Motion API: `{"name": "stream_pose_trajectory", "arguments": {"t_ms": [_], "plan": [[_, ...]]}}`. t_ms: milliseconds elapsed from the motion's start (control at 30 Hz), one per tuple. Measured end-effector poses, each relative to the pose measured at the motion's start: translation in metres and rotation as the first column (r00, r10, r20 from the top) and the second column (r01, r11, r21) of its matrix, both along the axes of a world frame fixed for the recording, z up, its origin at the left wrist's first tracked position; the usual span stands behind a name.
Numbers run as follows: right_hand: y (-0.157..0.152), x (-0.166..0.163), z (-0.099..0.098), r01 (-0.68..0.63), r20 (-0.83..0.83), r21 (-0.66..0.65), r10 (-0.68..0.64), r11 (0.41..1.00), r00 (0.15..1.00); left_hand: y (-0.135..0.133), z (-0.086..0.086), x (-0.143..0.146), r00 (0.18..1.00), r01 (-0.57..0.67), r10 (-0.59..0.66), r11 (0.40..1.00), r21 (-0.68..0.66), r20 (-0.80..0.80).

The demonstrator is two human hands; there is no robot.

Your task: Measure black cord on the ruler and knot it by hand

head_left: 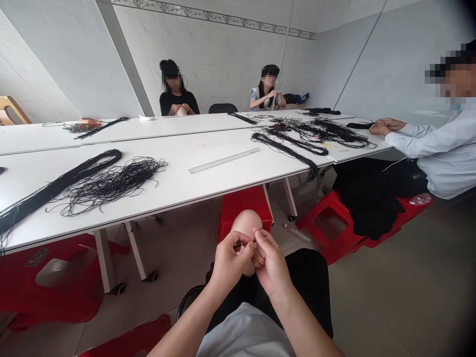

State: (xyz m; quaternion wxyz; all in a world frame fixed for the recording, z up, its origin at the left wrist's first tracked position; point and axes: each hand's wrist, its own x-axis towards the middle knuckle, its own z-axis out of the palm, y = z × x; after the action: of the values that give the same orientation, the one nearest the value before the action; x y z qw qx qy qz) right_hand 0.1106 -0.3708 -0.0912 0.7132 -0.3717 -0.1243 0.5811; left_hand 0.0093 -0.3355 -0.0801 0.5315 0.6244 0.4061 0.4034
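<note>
My left hand [231,258] and my right hand [270,259] meet above my lap, both closed in a pinch on a thin black cord [242,244]. A small dark knot or bead [255,240] shows on the cord between my fingertips; which of the two it is, I cannot tell. Behind and under my hands stands a smooth, skin-toned rounded form [247,220], partly covered by my fingers. My other fingers are curled, and part of the cord is hidden inside them.
Long white tables [167,173] stretch ahead, bearing a black cord bundle [55,183], loose tangled cords [111,183], a clear ruler [225,160] and more cords [323,129]. Red stools [226,203] stand below. Co-workers sit opposite and at right. A plastic bottle [297,232] lies on the floor.
</note>
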Motion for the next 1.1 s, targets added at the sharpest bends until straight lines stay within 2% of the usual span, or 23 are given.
{"name": "stream_pose_trajectory", "arguments": {"t_ms": [67,233,500,700,800,1000,1100], "plan": [[0.0,0.002,0.0,0.016,-0.002,0.0,-0.016,1.0,1.0,0.0,0.0,0.0,1.0,0.008,-0.008,1.0,0.001,0.003],[0.001,0.002,0.001,0.043,0.038,-0.004,-0.043,0.999,0.998,0.001,0.004,0.0,0.997,0.025,-0.018,0.995,-0.095,0.082],[0.003,-0.006,0.013,-0.158,0.275,0.034,0.143,0.987,0.951,0.004,0.014,-0.017,0.985,0.006,0.023,0.987,-0.163,0.173],[0.008,-0.009,0.014,-0.161,0.369,0.015,0.144,0.987,0.918,0.004,0.01,-0.027,0.976,0.001,0.036,0.986,-0.168,0.214],[0.009,-0.01,0.009,-0.134,0.358,-0.016,0.131,0.991,0.925,0.005,0.007,-0.027,0.975,-0.017,0.048,0.99,-0.141,0.219],[0.008,-0.02,0.006,-0.106,0.228,-0.025,0.108,0.994,0.968,0.0,0.005,-0.025,0.984,-0.07,0.082,0.994,-0.078,0.161],[0.008,-0.026,0.009,-0.093,0.156,-0.025,0.096,0.995,0.983,-0.004,0.007,-0.026,0.989,-0.15,0.147,0.982,0.112,0.034]]}}
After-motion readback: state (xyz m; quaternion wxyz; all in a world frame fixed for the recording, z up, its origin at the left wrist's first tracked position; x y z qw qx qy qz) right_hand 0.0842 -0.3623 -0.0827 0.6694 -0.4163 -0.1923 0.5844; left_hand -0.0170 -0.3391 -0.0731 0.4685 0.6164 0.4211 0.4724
